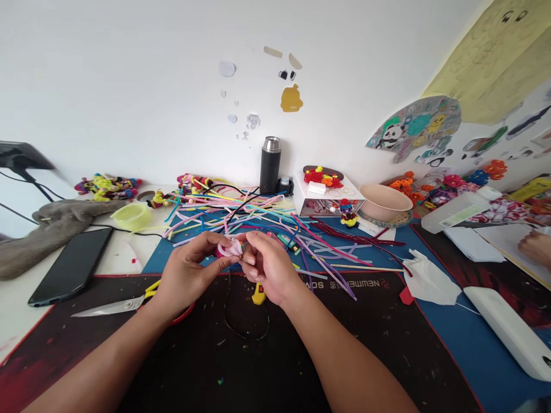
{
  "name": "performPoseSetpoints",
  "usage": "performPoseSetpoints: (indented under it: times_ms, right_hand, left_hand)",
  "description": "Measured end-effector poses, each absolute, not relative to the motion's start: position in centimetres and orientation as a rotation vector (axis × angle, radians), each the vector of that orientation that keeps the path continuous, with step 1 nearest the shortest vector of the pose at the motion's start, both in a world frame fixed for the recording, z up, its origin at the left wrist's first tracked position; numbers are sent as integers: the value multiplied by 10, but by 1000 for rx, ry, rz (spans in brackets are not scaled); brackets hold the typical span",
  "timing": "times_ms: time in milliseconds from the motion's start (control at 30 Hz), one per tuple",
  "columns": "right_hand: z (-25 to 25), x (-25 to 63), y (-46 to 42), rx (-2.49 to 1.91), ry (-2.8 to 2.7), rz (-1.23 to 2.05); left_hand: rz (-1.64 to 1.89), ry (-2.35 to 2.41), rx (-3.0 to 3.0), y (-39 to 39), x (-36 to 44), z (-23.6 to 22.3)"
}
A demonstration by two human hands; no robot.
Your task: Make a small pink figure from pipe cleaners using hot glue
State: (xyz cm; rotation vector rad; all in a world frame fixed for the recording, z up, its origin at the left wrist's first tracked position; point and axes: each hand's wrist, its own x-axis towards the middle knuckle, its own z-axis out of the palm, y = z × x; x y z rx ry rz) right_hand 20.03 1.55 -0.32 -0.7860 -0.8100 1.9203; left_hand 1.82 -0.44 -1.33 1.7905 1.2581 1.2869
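Observation:
A small pink and white pipe-cleaner figure is held in the air above the dark desk mat. My left hand pinches it from the left between thumb and fingers. At its right end, the fingertips of my right hand are closed on it too. Fingers cover part of the figure, so its full shape is hidden. Below my left wrist lie scissors with the blades pointing left. A yellow cutter and a thin black cord loop rest under the hands.
Many loose pipe cleaners are strewn behind my hands. A black thermos and a white box stand by the wall. On the left lies a phone; right, a beige bowl and another person's hand.

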Motion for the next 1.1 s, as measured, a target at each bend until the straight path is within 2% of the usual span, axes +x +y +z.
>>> performPoseSetpoints:
  times_ms: [467,700,833,967,1100]
  right_hand:
    - [-2,197,13,-876,-849,1913]
    - [-5,196,13,-846,-769,1954]
    - [-4,197,13,-843,-761,1963]
    - [0,200,14,-835,-800,1955]
    - [6,205,16,-854,-954,1770]
  left_hand:
    - [1259,1208,2472,-10,16,-7]
    - [1280,1160,2612,-10,16,-8]
    - [1258,1232,2436,-10,15,-11]
    - [1267,1300,2011,-9,16,-7]
    - [1257,1166,1639,-5,16,1]
